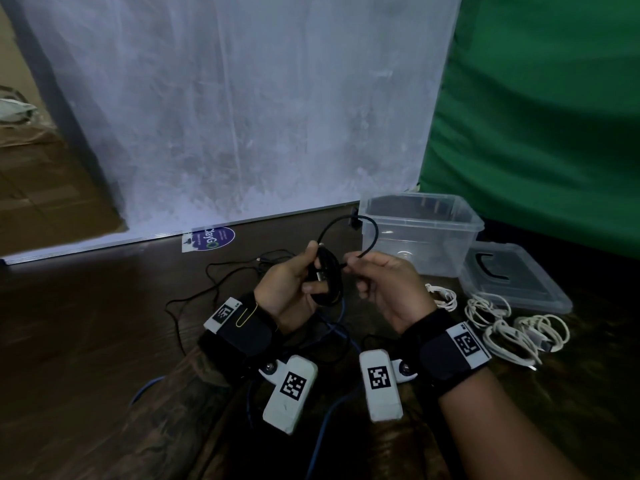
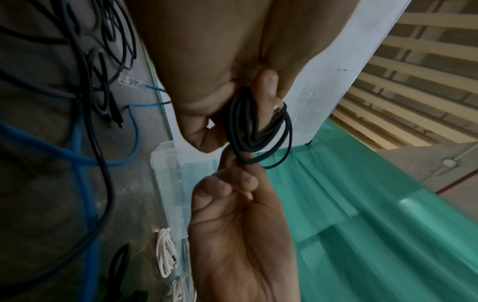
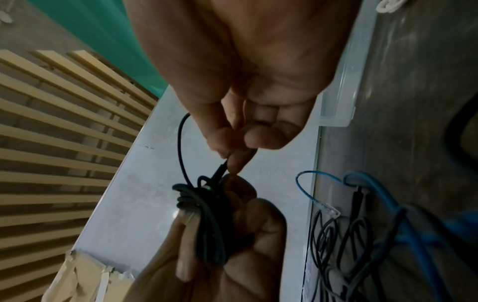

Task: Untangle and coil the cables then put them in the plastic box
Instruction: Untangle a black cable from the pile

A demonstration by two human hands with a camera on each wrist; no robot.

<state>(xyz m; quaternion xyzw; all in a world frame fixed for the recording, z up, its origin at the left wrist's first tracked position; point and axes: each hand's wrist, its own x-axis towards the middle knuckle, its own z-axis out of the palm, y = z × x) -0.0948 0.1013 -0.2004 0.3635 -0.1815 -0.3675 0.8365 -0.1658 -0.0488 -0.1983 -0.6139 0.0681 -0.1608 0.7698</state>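
Now, left hand [image 1: 290, 285]: fingers curled round coiled black cable [image 1: 325, 282], held above the table.
Right hand [image 1: 384, 289]: fingertips pinch that cable's loose end.
Plastic box [image 1: 420, 230]: just behind the hands, lid [image 1: 512, 277] beside it.
White cables [image 1: 512, 327]: coiled, right of the wrist.
Blue cable [image 1: 332, 420]: loose beneath the wrists, among tangled black leads [image 1: 214, 282].

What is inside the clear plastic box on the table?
Through the clear walls of the plastic box no coiled cable shows inside. A loop of the black cable crosses in front, covering a strip of its left wall.
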